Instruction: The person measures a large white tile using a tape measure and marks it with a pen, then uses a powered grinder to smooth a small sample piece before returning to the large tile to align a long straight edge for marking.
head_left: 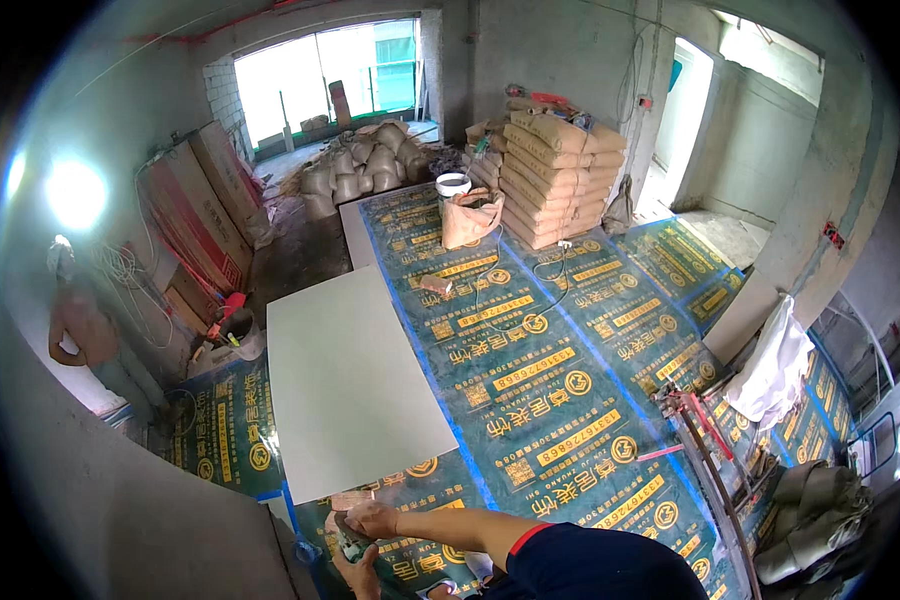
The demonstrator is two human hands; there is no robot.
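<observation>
My right hand [373, 521] reaches in from the right at the lower edge, its fingers curled over a small dark-grey and pale-green thing [351, 543]. Just below it, my left hand [359, 574] is closed around the same thing from underneath. What kind of thing it is stays unclear, since both hands cover much of it. Beyond the hands, a large pale, smooth rectangular panel [350, 380] lies flat on the floor, its near edge close to them. A small pinkish-brown piece [353, 499] shows beside my right hand, partly hidden.
Green printed protective sheeting [530, 400] covers the floor. Stacked paper sacks [560, 180], an open sack [472, 218] and a white bucket [453, 185] stand farther off. A cable [560, 270] crosses the sheeting. Metal rails [715, 480] lie at right; another bucket [242, 333] is left.
</observation>
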